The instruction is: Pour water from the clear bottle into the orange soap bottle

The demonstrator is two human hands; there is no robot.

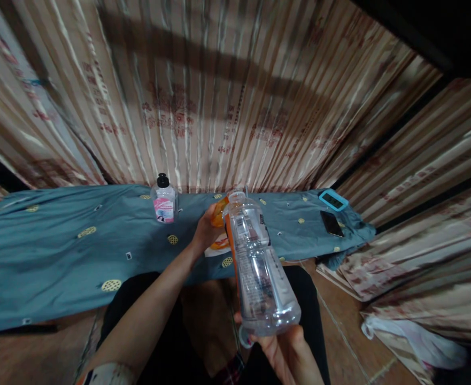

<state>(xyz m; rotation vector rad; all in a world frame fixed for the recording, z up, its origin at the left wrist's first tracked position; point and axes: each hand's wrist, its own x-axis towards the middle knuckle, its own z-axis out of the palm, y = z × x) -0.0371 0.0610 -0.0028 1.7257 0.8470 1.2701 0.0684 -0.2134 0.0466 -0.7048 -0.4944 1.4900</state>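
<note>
A large clear plastic bottle [255, 256] with a printed label slants over my lap, its uncapped mouth pointing away from me. My right hand [281, 342] is closed under and around its base. Up by the bottle's neck, my left hand [209, 227] grips an orange translucent thing [219, 212]; its kind is hard to make out, being partly behind the bottle and my fingers. Just below that hand, a white and orange printed item [218, 246] shows on the cloth, half hidden by the bottle. Near my right fingers hangs a small clear ring-like piece [245, 338].
On the blue-green cloth [59, 251] stands a clear bottle [165, 202] with a black cap and pink label, left of my hands. At the right end lie a blue-framed device [333, 200] and a dark phone [332, 223]. A patterned curtain [219, 107] hangs behind.
</note>
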